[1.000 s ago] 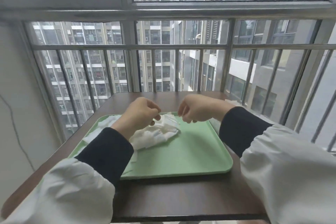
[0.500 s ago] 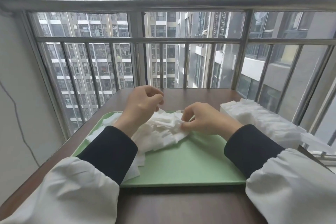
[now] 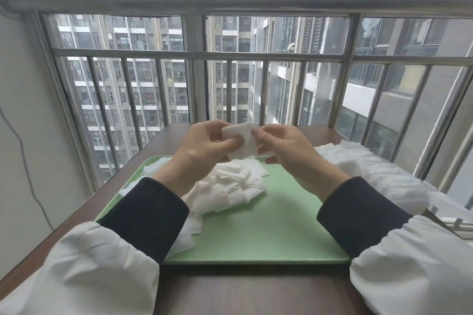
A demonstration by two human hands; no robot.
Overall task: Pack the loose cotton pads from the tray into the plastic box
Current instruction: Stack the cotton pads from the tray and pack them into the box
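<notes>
Pads [image 3: 240,141], frame centre: pinched by curled fingers of left hand [image 3: 204,147] and right hand [image 3: 288,152] above tray [image 3: 276,233], likely squaring them for box [image 3: 399,186], right

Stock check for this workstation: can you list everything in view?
tray: one, green, on the table.
loose pads: a pile, count unclear, white, on the tray's left half.
held pad: at least one, white, above the tray's far edge.
stacked pads: a long row, white, right of the tray; box walls unclear.
table: one, dark brown, by the window.
railing: one, grey metal, behind the table.
left hand: pinches the held pad; black cuff, white sleeve.
right hand: pinches the held pad's other side.
</notes>
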